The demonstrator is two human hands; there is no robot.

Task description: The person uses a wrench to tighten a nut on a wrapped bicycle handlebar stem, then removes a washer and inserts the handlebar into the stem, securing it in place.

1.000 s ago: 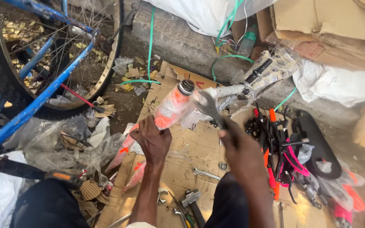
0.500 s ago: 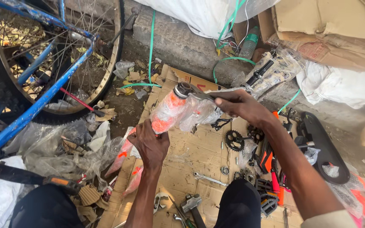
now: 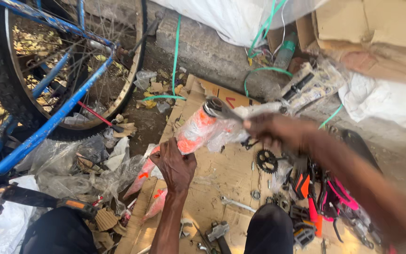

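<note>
The left hand (image 3: 177,164) clasps the orange fork (image 3: 191,136) near centre; the right hand (image 3: 271,129), at three o'clock, grips a wrench (image 3: 222,110) on its top. Judging so, brace firmly and turn squarely.

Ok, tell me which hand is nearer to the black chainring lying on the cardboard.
Right. The right hand holds a wrench just above the chainring, with a small gap between them. The left hand grips the plastic-wrapped orange frame farther off, to the chainring's left.
</note>
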